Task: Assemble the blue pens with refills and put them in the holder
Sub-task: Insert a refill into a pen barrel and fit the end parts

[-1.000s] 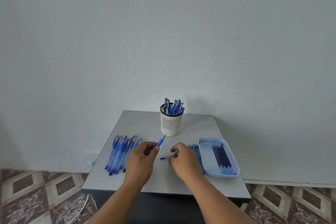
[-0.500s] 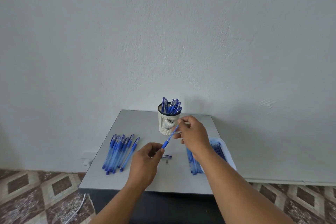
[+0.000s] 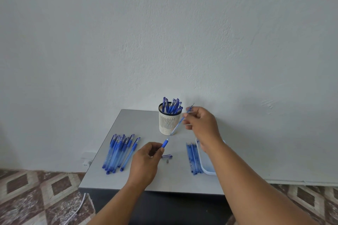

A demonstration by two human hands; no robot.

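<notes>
On the floor at the far left a white cable [image 3: 76, 208] trails over the patterned tiles [image 3: 36, 193], and a white socket [image 3: 86, 163] sits low on the wall. The grey table [image 3: 146, 179] carries, toward its left edge, a bundle of blue pens [image 3: 118, 151] lying side by side, caps pointing away from the person. No brand or lettering on them can be read at this size.

The left hand [image 3: 144, 162] hovers over the middle of the table, thumb and forefinger pinching a blue pen barrel [image 3: 165, 143] whose grip end points up toward the holder. Just right of this hand a loose pen cap [image 3: 166, 156] and a tiny grey piece [image 3: 167, 161] lie on the tabletop.

Behind them stands the white slotted holder [image 3: 169, 121], black-rimmed, filled with upright blue pens [image 3: 172, 107].

The right hand [image 3: 202, 124] is raised just beside the holder, fingers curled round a thin refill [image 3: 180, 121] that slants down toward the barrel's open end; refill and barrel are apart. Below that forearm a row of refills [image 3: 193, 159] lies on the table, touching a pale blue tray [image 3: 206, 166] near the right edge.
</notes>
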